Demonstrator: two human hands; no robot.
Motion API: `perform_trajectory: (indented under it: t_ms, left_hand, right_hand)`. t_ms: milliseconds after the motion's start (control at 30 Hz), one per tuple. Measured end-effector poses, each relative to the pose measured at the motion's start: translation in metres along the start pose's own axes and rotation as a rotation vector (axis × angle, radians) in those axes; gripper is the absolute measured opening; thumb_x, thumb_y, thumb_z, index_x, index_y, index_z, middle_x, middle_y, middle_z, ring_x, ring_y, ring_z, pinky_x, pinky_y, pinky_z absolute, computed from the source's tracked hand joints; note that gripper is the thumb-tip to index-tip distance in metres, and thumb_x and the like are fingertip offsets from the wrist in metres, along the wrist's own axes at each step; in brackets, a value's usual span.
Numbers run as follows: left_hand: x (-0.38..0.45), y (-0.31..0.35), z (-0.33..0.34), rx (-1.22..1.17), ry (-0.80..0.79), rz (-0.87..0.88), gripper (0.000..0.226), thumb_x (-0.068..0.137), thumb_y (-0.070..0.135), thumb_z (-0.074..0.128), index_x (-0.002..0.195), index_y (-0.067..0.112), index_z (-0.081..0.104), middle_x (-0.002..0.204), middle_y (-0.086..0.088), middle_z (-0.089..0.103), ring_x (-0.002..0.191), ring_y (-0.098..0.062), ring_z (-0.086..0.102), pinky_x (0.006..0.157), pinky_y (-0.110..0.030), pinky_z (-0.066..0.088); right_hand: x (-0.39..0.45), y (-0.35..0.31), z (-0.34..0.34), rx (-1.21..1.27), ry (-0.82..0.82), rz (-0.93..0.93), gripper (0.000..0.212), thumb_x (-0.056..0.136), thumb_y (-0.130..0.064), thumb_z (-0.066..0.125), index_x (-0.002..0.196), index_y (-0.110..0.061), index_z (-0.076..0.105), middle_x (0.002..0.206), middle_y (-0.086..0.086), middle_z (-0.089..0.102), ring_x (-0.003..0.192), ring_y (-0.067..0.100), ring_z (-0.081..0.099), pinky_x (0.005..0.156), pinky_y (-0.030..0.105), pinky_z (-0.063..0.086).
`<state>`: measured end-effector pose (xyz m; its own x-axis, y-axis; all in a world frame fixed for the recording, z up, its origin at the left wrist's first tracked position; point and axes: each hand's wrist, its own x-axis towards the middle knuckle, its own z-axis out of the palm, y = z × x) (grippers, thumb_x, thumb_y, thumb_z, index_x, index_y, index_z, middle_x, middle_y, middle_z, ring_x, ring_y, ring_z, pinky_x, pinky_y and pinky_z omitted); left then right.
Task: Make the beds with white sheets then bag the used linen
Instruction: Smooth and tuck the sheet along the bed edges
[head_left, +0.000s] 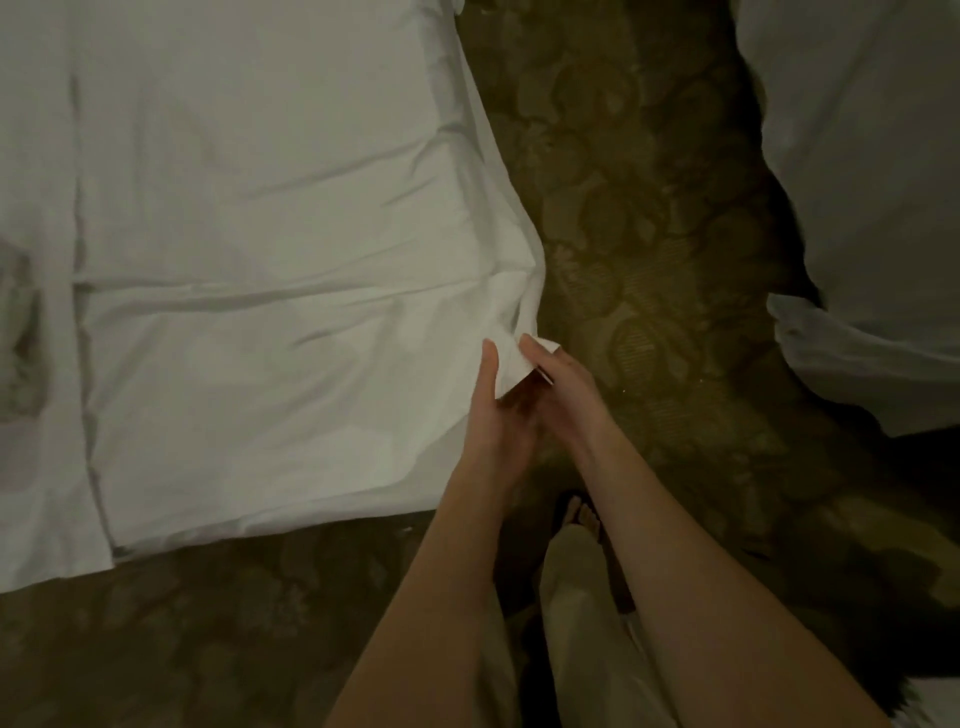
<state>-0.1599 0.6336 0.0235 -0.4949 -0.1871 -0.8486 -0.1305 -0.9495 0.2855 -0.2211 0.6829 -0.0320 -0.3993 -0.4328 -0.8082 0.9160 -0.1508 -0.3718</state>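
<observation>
Bedroom, likely hotel or guest room. Evidence: bed (249, 260) spread with a plain white sheet (291, 395); dim olive carpet (639, 270) with an ornate leaf-and-medallion pattern just right of the bed; second white-covered bed (872, 208) across that carpet aisle, well apart.

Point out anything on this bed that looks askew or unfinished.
The white sheet is creased across the middle and hangs loose at the edge. Its corner, untucked, is held between the left hand and right hand. No stain or tear shows.
</observation>
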Motion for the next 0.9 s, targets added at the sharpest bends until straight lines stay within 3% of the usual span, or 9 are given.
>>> perform_trajectory:
  t_ms: [133, 200, 267, 400, 500, 667, 767, 833, 900]
  left_hand:
    - [0.009, 0.019, 0.022, -0.101, 0.142, 0.24, 0.045, 0.099, 0.027, 0.051, 0.137, 0.005, 0.048, 0.12, -0.01, 0.064, 0.102, -0.019, 0.064, 0.07, -0.023, 0.058]
    - [0.007, 0.027, 0.02, -0.078, 0.085, 0.329, 0.043, 0.099, 0.022, 0.051, 0.139, 0.005, 0.046, 0.131, -0.013, 0.06, 0.111, -0.024, 0.062, 0.08, -0.028, 0.058]
    - [-0.001, 0.035, 0.012, -0.088, 0.091, 0.388, 0.046, 0.097, 0.019, 0.055, 0.141, 0.009, 0.045, 0.133, -0.011, 0.059, 0.117, -0.024, 0.06, 0.09, -0.033, 0.056]
    - [-0.021, 0.058, -0.016, -0.134, 0.148, 0.427, 0.043, 0.094, 0.017, 0.06, 0.135, 0.006, 0.051, 0.125, -0.011, 0.064, 0.109, -0.023, 0.065, 0.08, -0.032, 0.059]
    - [-0.02, 0.069, -0.038, -0.233, 0.153, 0.461, 0.042, 0.096, 0.025, 0.056, 0.134, 0.008, 0.052, 0.129, -0.01, 0.062, 0.116, -0.025, 0.061, 0.095, -0.039, 0.052]
    - [-0.016, 0.086, -0.024, -0.102, 0.043, 0.171, 0.064, 0.089, 0.059, 0.049, 0.136, 0.015, 0.052, 0.135, -0.007, 0.057, 0.127, -0.022, 0.051, 0.111, -0.042, 0.034]
    - [-0.012, 0.121, -0.028, -0.084, 0.044, 0.256, 0.06, 0.089, 0.047, 0.058, 0.135, 0.008, 0.053, 0.136, -0.01, 0.058, 0.126, -0.023, 0.054, 0.111, -0.037, 0.038]
    - [-0.012, 0.141, -0.043, -0.078, 0.104, 0.357, 0.043, 0.091, 0.027, 0.064, 0.121, -0.003, 0.06, 0.123, -0.018, 0.065, 0.114, -0.027, 0.063, 0.105, -0.038, 0.045]
    - [-0.018, 0.155, -0.061, -0.014, 0.157, 0.395, 0.034, 0.093, 0.019, 0.063, 0.112, -0.009, 0.062, 0.115, -0.021, 0.067, 0.107, -0.029, 0.066, 0.099, -0.038, 0.05]
  right_hand:
    - [-0.005, -0.003, -0.001, 0.103, 0.025, 0.023, 0.06, 0.065, -0.027, 0.08, 0.117, -0.002, 0.063, 0.121, 0.013, 0.065, 0.119, 0.026, 0.057, 0.109, 0.037, 0.04]
    - [-0.003, -0.004, 0.003, 0.259, 0.057, 0.071, 0.072, 0.066, -0.04, 0.078, 0.126, -0.005, 0.059, 0.129, 0.014, 0.06, 0.124, 0.027, 0.054, 0.103, 0.037, 0.043]
    - [0.002, -0.01, 0.005, 0.394, 0.067, 0.096, 0.065, 0.079, -0.046, 0.068, 0.128, -0.005, 0.057, 0.127, 0.018, 0.061, 0.118, 0.031, 0.058, 0.096, 0.039, 0.051]
    - [0.014, -0.022, 0.02, 0.379, 0.172, 0.042, 0.038, 0.093, -0.034, 0.061, 0.12, -0.007, 0.059, 0.116, 0.016, 0.066, 0.095, 0.027, 0.065, 0.071, 0.04, 0.058]
    - [0.023, -0.032, 0.046, 0.241, 0.284, -0.159, 0.039, 0.086, -0.016, 0.071, 0.121, -0.003, 0.059, 0.12, 0.014, 0.064, 0.093, 0.021, 0.065, 0.079, 0.037, 0.057]
    - [-0.003, -0.017, 0.118, -0.163, 0.025, -0.269, 0.035, 0.08, -0.017, 0.077, 0.111, -0.009, 0.065, 0.104, 0.004, 0.072, 0.095, 0.02, 0.07, 0.086, 0.038, 0.057]
    - [-0.018, 0.021, 0.145, -0.229, -0.046, -0.266, 0.015, 0.082, -0.013, 0.075, 0.096, -0.015, 0.07, 0.094, 0.001, 0.075, 0.093, 0.019, 0.071, 0.089, 0.039, 0.055]
    - [-0.019, 0.033, 0.161, -0.151, -0.126, -0.213, 0.028, 0.083, -0.015, 0.073, 0.11, -0.007, 0.067, 0.105, 0.009, 0.073, 0.098, 0.023, 0.07, 0.086, 0.037, 0.056]
    - [-0.012, 0.042, 0.177, -0.08, -0.116, -0.116, 0.054, 0.074, -0.034, 0.08, 0.118, -0.007, 0.064, 0.111, 0.011, 0.071, 0.099, 0.026, 0.069, 0.081, 0.037, 0.057]
